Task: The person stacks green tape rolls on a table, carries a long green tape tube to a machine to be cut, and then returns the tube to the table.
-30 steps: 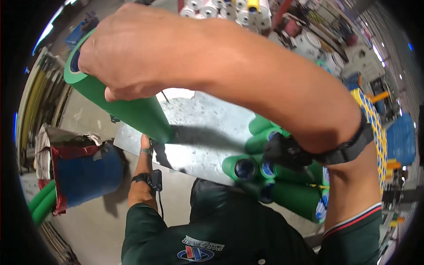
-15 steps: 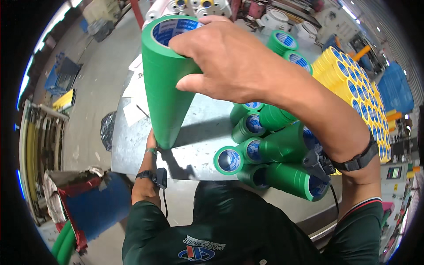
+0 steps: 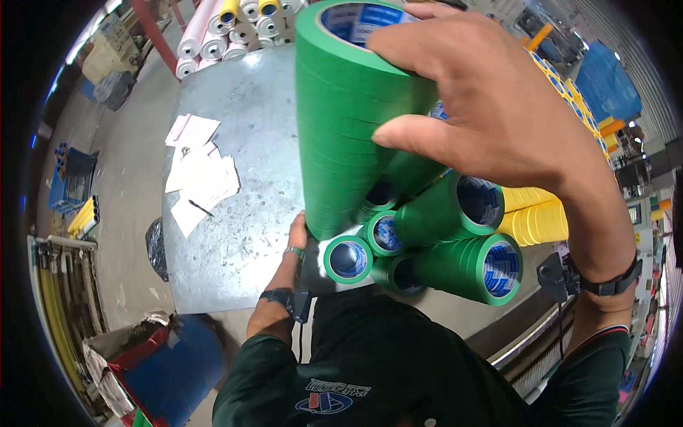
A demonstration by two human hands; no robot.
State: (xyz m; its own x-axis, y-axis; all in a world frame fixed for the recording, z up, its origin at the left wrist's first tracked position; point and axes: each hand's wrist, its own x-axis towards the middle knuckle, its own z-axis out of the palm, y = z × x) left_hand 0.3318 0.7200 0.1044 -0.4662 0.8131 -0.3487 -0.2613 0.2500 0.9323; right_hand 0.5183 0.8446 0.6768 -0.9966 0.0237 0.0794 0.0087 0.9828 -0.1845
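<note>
Holding tape stack (image 3: 341, 135) in right hand (image 3: 480, 92), can't tell grip of left hand (image 3: 298, 232), might topple nearby rolls (image 3: 449, 272) by tilting.

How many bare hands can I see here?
2: the right hand grips the tall green stack near its top, and the left hand, partly hidden, is at its base. No others show.

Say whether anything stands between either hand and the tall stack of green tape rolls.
Nothing visible does: the right hand grips the top of the tall stack of green tape rolls, and the left hand is at its base, partly hidden behind it.
</note>
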